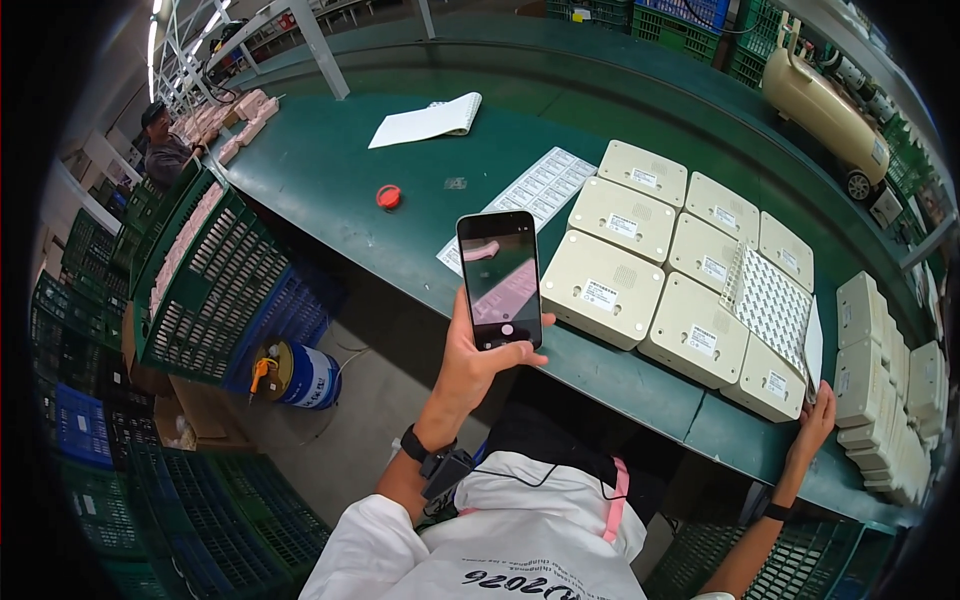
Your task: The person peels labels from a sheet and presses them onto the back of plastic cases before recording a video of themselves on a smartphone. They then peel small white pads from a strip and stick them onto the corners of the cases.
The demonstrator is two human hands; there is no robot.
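My left hand (pixel 485 355) is wrapped round a black smartphone (pixel 498 285), held upright over the table's front edge. Its screen shows a camera picture with pinkish shapes. Beige plastic box units (pixel 600 290) with white labels lie in rows to the right of the phone. On the right-hand units rests a spiral-bound booklet (pixel 775 305) with a repeated small pattern, partly over their labels. At the booklet's lower right corner, my right hand (pixel 818 415) has its fingers closed on the edge of its pages; the fingertips are partly hidden.
A label sheet (pixel 545 185), a red round lid (pixel 388 197) and an open notepad (pixel 430 122) lie on the green table (pixel 310 180). More beige units (pixel 880 380) are stacked at right. Green crates (pixel 225 290) and a blue drum (pixel 310 375) stand left. A person (pixel 165 150) is far left.
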